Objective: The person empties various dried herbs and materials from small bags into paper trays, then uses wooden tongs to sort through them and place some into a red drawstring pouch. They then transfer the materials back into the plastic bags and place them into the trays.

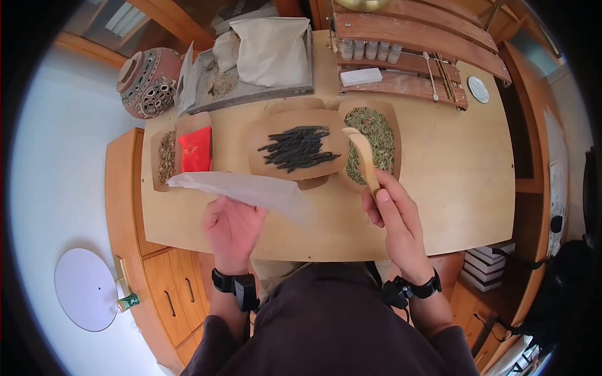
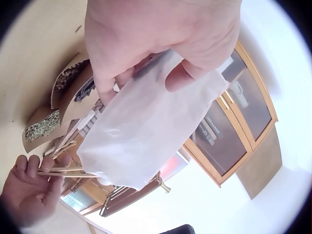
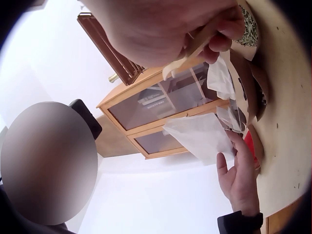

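A white translucent bag (image 1: 251,190) lies across the fingers of my left hand (image 1: 233,233), palm up; in the left wrist view the bag (image 2: 141,122) hangs between thumb and fingers. My right hand (image 1: 401,229) grips a pale wooden scoop or tongs (image 1: 365,153) by its lower end, its curved tip over the edge of a brown paper tray (image 1: 396,119) of green dried herb (image 1: 376,135). Left of it, dark sticks (image 1: 298,148) lie on another brown tray (image 1: 263,131). A red packet (image 1: 195,149) and a tray of brown bits (image 1: 167,156) are at the left.
Behind stand a patterned clay pot (image 1: 149,84), a grey tray (image 1: 269,94) with white cloth bags (image 1: 273,53), and a slatted wooden rack (image 1: 414,31) with small jars (image 1: 371,50) and thin tools (image 1: 431,75). A white round dish (image 1: 478,89) sits at the right on the table (image 1: 458,188).
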`<state>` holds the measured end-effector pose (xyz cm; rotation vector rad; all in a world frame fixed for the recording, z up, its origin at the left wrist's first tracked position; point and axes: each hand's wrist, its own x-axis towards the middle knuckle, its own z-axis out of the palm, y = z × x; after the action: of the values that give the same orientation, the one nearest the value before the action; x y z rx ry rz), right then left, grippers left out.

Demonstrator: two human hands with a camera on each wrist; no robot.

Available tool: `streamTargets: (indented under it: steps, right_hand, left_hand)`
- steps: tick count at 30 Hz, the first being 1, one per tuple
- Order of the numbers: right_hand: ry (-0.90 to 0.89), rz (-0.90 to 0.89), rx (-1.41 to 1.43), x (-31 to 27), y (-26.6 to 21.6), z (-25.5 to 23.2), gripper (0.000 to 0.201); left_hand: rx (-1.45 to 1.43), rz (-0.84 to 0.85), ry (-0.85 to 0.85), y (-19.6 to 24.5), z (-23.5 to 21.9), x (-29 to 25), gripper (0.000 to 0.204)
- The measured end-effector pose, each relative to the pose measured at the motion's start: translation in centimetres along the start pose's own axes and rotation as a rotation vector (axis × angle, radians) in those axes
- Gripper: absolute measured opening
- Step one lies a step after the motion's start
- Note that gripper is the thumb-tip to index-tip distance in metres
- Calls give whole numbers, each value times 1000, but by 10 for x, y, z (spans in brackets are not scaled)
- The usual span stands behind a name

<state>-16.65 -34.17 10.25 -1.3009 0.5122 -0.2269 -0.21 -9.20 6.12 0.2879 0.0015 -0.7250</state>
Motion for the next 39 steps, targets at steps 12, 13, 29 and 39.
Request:
streamTargets:
  steps: [12, 13, 29, 39]
  right_hand:
    - [16, -142, -123, -8, 25, 36, 34]
    - [19, -125, -131, -8, 23, 37, 34]
    - [75, -830, -1444, 33, -11, 74, 29]
    - [80, -816, -1482, 44, -13, 83, 27]
  left_hand:
    - [-10, 116, 84, 39, -8, -22, 51]
    - [-13, 125, 92, 41, -7, -23, 53]
    - [-62, 135, 95, 71, -30, -45, 54]
    - [-126, 156, 108, 75, -33, -55, 57]
